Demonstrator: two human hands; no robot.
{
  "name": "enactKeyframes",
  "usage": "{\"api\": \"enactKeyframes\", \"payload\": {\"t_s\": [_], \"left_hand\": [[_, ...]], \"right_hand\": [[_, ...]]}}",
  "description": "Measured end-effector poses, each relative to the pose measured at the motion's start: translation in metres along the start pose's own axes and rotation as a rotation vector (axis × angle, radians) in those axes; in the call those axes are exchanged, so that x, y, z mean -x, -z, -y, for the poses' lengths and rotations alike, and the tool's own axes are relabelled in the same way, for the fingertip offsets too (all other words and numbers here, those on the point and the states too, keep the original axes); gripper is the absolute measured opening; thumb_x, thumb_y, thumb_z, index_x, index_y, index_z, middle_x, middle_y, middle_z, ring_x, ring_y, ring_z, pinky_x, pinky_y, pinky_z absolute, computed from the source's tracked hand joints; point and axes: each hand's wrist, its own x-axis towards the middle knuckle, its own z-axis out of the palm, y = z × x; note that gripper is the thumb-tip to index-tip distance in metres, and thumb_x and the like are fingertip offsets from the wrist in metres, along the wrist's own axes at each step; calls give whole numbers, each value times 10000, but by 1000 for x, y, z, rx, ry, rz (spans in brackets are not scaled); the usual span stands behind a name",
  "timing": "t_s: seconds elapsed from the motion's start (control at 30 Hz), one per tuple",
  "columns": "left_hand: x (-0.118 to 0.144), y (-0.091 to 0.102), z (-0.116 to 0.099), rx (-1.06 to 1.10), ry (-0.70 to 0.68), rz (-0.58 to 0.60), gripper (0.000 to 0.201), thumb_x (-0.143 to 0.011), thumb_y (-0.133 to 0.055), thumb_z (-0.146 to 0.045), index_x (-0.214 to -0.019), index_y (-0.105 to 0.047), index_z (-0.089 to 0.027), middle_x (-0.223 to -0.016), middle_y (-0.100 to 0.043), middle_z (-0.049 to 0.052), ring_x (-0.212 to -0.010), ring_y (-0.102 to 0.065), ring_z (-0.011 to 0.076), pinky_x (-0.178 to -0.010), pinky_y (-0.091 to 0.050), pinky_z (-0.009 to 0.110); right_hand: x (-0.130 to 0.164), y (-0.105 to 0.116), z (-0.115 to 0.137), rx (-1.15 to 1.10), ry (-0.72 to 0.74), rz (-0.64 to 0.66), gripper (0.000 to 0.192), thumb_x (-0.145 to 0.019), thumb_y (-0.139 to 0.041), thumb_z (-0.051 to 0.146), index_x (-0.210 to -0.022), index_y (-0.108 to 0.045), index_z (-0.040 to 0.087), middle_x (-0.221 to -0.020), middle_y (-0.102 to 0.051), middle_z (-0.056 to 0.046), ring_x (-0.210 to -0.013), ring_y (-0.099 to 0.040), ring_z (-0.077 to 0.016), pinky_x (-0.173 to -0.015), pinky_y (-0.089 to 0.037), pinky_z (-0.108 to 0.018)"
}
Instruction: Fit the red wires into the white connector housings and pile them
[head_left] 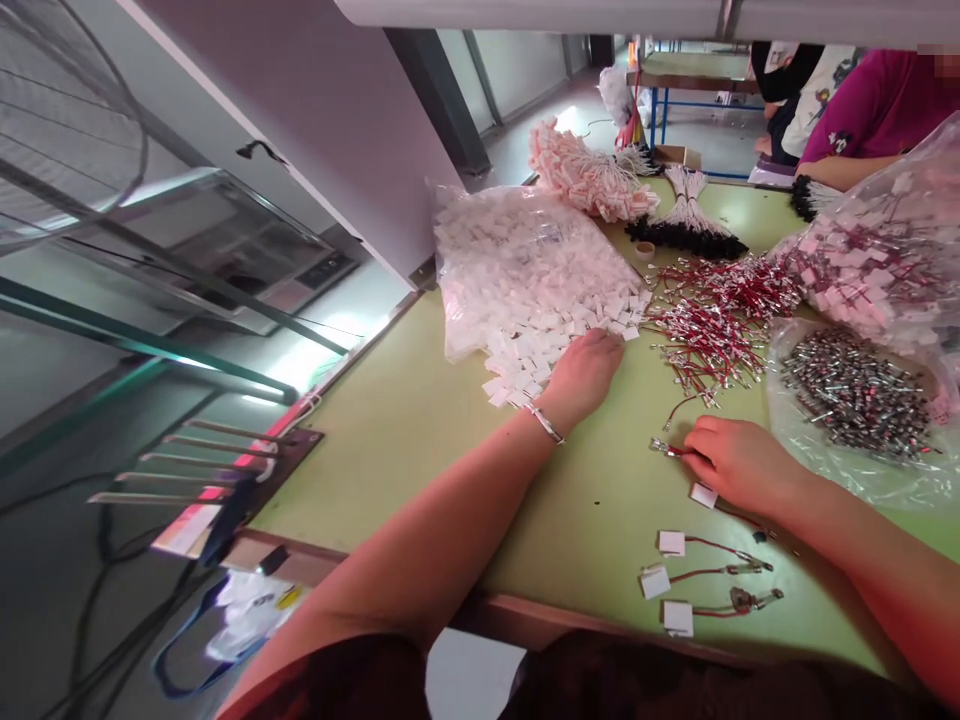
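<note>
Three finished wire pieces with white tags (670, 580) lie on the worktop (420, 420), while the left hand (581, 375) rests loosely curled on the heap of white tags (540, 300) and the right hand (739, 462) pinches a red wire (664, 449), large piles remaining.

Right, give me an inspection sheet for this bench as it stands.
Surface: green table, wooden front edge.
Job's things: left hand rests on the heap of white square pieces spilling from a clear bag. Right hand pinches a red wire with metal terminal against the table. Three finished wires with white tags lie by the near edge.
Clutter: pile of red wires; bag of metal parts; bag of tagged wires; black-tipped white bundles.
Grippers: left palm down, fingers curled; right closed on wire.
Cables: black cords on floor at left.
Surroundings: another person's sleeve at far right.
</note>
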Motion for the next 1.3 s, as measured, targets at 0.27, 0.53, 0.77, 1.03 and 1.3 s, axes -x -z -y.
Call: {"api": "enactKeyframes", "payload": {"t_s": [0.27,0.53,0.77,1.03,1.3], "left_hand": [[7,11,1,28,204,132,322,-858,-333,-58,-1002,-608,-144,-1066,-535,138,-786,-553,207,-655,-411,309],[9,14,3,89,335,58,187,-901,-404,-194,-920,-587,-167,-1063,-529,119,-708,-592,201,-590,-399,308],[21,33,-15,798,505,-201,107,-813,-579,-270,-828,-543,-170,-715,-619,34,-677,-606,172,-663,-497,308],[33,34,-40,1702,668,66,224,-767,-680,-247,-950,-626,-130,-607,-625,-8,-534,-574,75,-550,-457,198],[31,25,-55,1884,671,198,163,-756,-711,-221,-881,-689,-119,-666,-639,5,-543,-548,53,-564,-455,186]], "right_hand": [[5,11,-4,-90,-38,-70,185,-906,-485,234,-864,-661,194,-851,-621,-44,-666,-537,-139,-591,-354,-297],[0,1,3,-173,-97,5,122,-841,-528,143,-762,-616,175,-822,-591,-33,-624,-499,-114,-558,-337,-274],[-7,5,-12,-471,-214,-7,126,-809,-585,194,-684,-598,185,-731,-618,-9,-608,-504,-115,-586,-373,-264],[-5,5,-13,-300,-190,-63,115,-855,-512,200,-769,-588,192,-768,-643,-37,-638,-530,-142,-586,-367,-277],[3,17,-5,-426,-154,-284,149,-883,-470,253,-850,-608,210,-670,-628,15,-559,-501,-114,-558,-350,-262]]}}
